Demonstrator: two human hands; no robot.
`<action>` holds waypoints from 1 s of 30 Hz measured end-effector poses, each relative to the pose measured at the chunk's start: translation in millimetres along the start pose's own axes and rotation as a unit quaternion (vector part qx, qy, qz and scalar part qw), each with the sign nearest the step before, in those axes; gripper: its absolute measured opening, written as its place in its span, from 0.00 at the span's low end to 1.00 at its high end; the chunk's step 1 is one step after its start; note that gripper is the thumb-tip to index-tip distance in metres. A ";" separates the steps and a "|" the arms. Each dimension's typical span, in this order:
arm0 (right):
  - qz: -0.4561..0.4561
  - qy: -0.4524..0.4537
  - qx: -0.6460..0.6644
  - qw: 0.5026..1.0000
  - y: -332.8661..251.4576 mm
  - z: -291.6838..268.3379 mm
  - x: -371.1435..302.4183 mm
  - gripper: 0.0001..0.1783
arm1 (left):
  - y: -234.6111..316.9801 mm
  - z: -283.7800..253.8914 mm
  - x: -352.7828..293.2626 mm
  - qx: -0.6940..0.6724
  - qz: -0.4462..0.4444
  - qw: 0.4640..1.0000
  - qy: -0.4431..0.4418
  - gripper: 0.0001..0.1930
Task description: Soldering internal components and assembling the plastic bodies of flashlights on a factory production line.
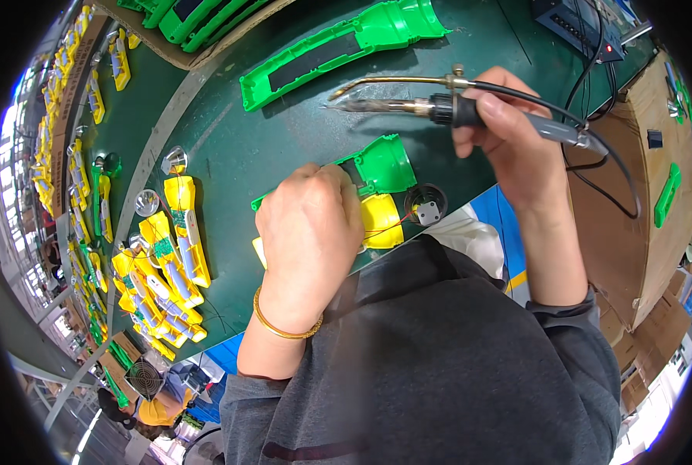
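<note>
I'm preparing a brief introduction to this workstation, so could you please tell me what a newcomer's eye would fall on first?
Probably the soldering iron in the right hand, its tip pointing left above the dark green bench. Next might come the long green plastic shell near the top, and the pile of yellow casings to the left of the left hand.

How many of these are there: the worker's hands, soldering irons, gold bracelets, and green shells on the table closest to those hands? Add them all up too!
Hands: 2, the left hand and right hand
Soldering iron: 1
Gold bracelet: 1
Green shells: 2, the long shell and the partly covered shell
Total: 6
</note>
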State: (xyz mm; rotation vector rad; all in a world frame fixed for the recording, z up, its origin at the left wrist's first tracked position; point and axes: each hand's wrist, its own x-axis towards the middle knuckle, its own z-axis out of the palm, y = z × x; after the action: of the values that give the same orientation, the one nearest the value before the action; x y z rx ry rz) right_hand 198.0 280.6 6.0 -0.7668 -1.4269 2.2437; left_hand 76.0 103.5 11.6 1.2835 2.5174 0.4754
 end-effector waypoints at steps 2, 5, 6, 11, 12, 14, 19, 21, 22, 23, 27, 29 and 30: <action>-0.018 0.008 0.022 1.000 5.3 5.6 -4.7 0.09 | 3.3 -1.7 -0.1 -0.002 -0.007 1.000 -0.002 0.06; -0.050 0.023 0.064 0.996 14.9 12.3 -19.2 0.09 | -0.8 -2.3 -5.6 0.015 -0.017 1.000 -0.006 0.04; -0.058 0.049 0.050 0.996 14.5 10.9 -23.7 0.11 | -0.6 -3.8 -7.3 0.028 -0.026 0.999 -0.010 0.03; -0.098 0.072 0.030 0.992 15.8 -15.2 -34.9 0.13 | -18.8 -3.7 -15.2 -0.095 0.021 0.994 0.053 0.04; -0.106 0.056 0.035 0.992 16.3 -17.5 -36.1 0.13 | -25.9 -8.5 -18.0 -0.157 0.040 0.981 0.108 0.04; -0.108 0.054 0.048 0.992 18.2 -9.7 -34.6 0.13 | -34.6 -22.5 -16.7 -0.065 0.033 0.992 0.101 0.09; -0.080 0.033 0.069 0.994 34.5 16.1 -22.4 0.12 | -70.6 -24.2 -8.7 -0.080 0.035 0.996 -0.007 0.11; -0.092 0.041 0.074 0.992 30.7 23.1 -29.1 0.11 | -65.9 -42.2 -19.3 -0.047 0.070 0.996 0.000 0.13; -0.101 0.051 0.079 0.990 30.0 23.5 -26.1 0.11 | -57.6 -50.3 -28.3 -0.012 0.090 0.995 0.027 0.13; -0.107 0.086 0.083 0.987 30.7 21.9 -29.6 0.11 | -53.4 -50.2 -38.9 -0.048 0.111 0.992 0.019 0.17; -0.124 0.088 0.065 0.986 34.2 17.3 -23.7 0.10 | -58.3 -39.6 -71.4 -0.086 0.142 0.985 -0.033 0.32; -0.138 0.066 0.066 0.986 35.5 18.7 -19.1 0.10 | -68.1 -22.4 -82.8 -0.038 0.118 0.992 -0.018 0.32; -0.140 0.053 0.068 0.986 37.3 17.7 -16.4 0.10 | -70.4 -23.3 -85.5 -0.034 0.110 0.993 -0.009 0.32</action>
State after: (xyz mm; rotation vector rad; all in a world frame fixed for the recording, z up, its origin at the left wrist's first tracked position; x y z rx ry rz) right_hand 199.0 243.2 -17.8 -0.5924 -1.2323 2.0295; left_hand 64.4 -9.1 12.0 1.5403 2.3353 0.5884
